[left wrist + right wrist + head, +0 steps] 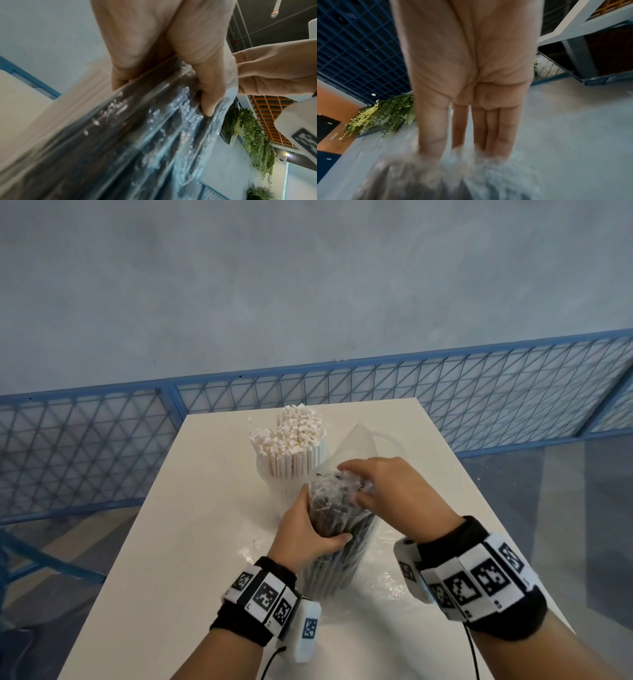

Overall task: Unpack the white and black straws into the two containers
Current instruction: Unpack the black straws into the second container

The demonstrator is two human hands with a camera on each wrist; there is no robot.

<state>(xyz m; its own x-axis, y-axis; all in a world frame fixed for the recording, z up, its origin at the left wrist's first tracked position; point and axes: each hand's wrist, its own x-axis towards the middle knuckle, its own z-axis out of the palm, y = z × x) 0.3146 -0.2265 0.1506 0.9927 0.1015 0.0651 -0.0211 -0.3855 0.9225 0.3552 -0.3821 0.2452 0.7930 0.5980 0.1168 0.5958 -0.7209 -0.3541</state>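
White straws (291, 436) stand upright in a pale ribbed container (282, 486) at the table's middle back. Just in front, a bundle of black straws (337, 525) wrapped in a clear plastic bag (137, 135) stands tilted on the table. Its lower end looks set in a translucent container (329, 578), though I cannot be sure. My left hand (308, 525) grips the bundle's middle, thumb toward me. My right hand (359, 484) is on the bundle's top, fingertips buried in the crinkled plastic (453, 166). The bag's loose top (359, 440) rises behind the right hand.
The white table (191, 577) ends close on the left and right. Shiny clear film (380, 580) lies on it below my right wrist. A blue wire-mesh fence (445, 398) runs behind the table before a grey wall.
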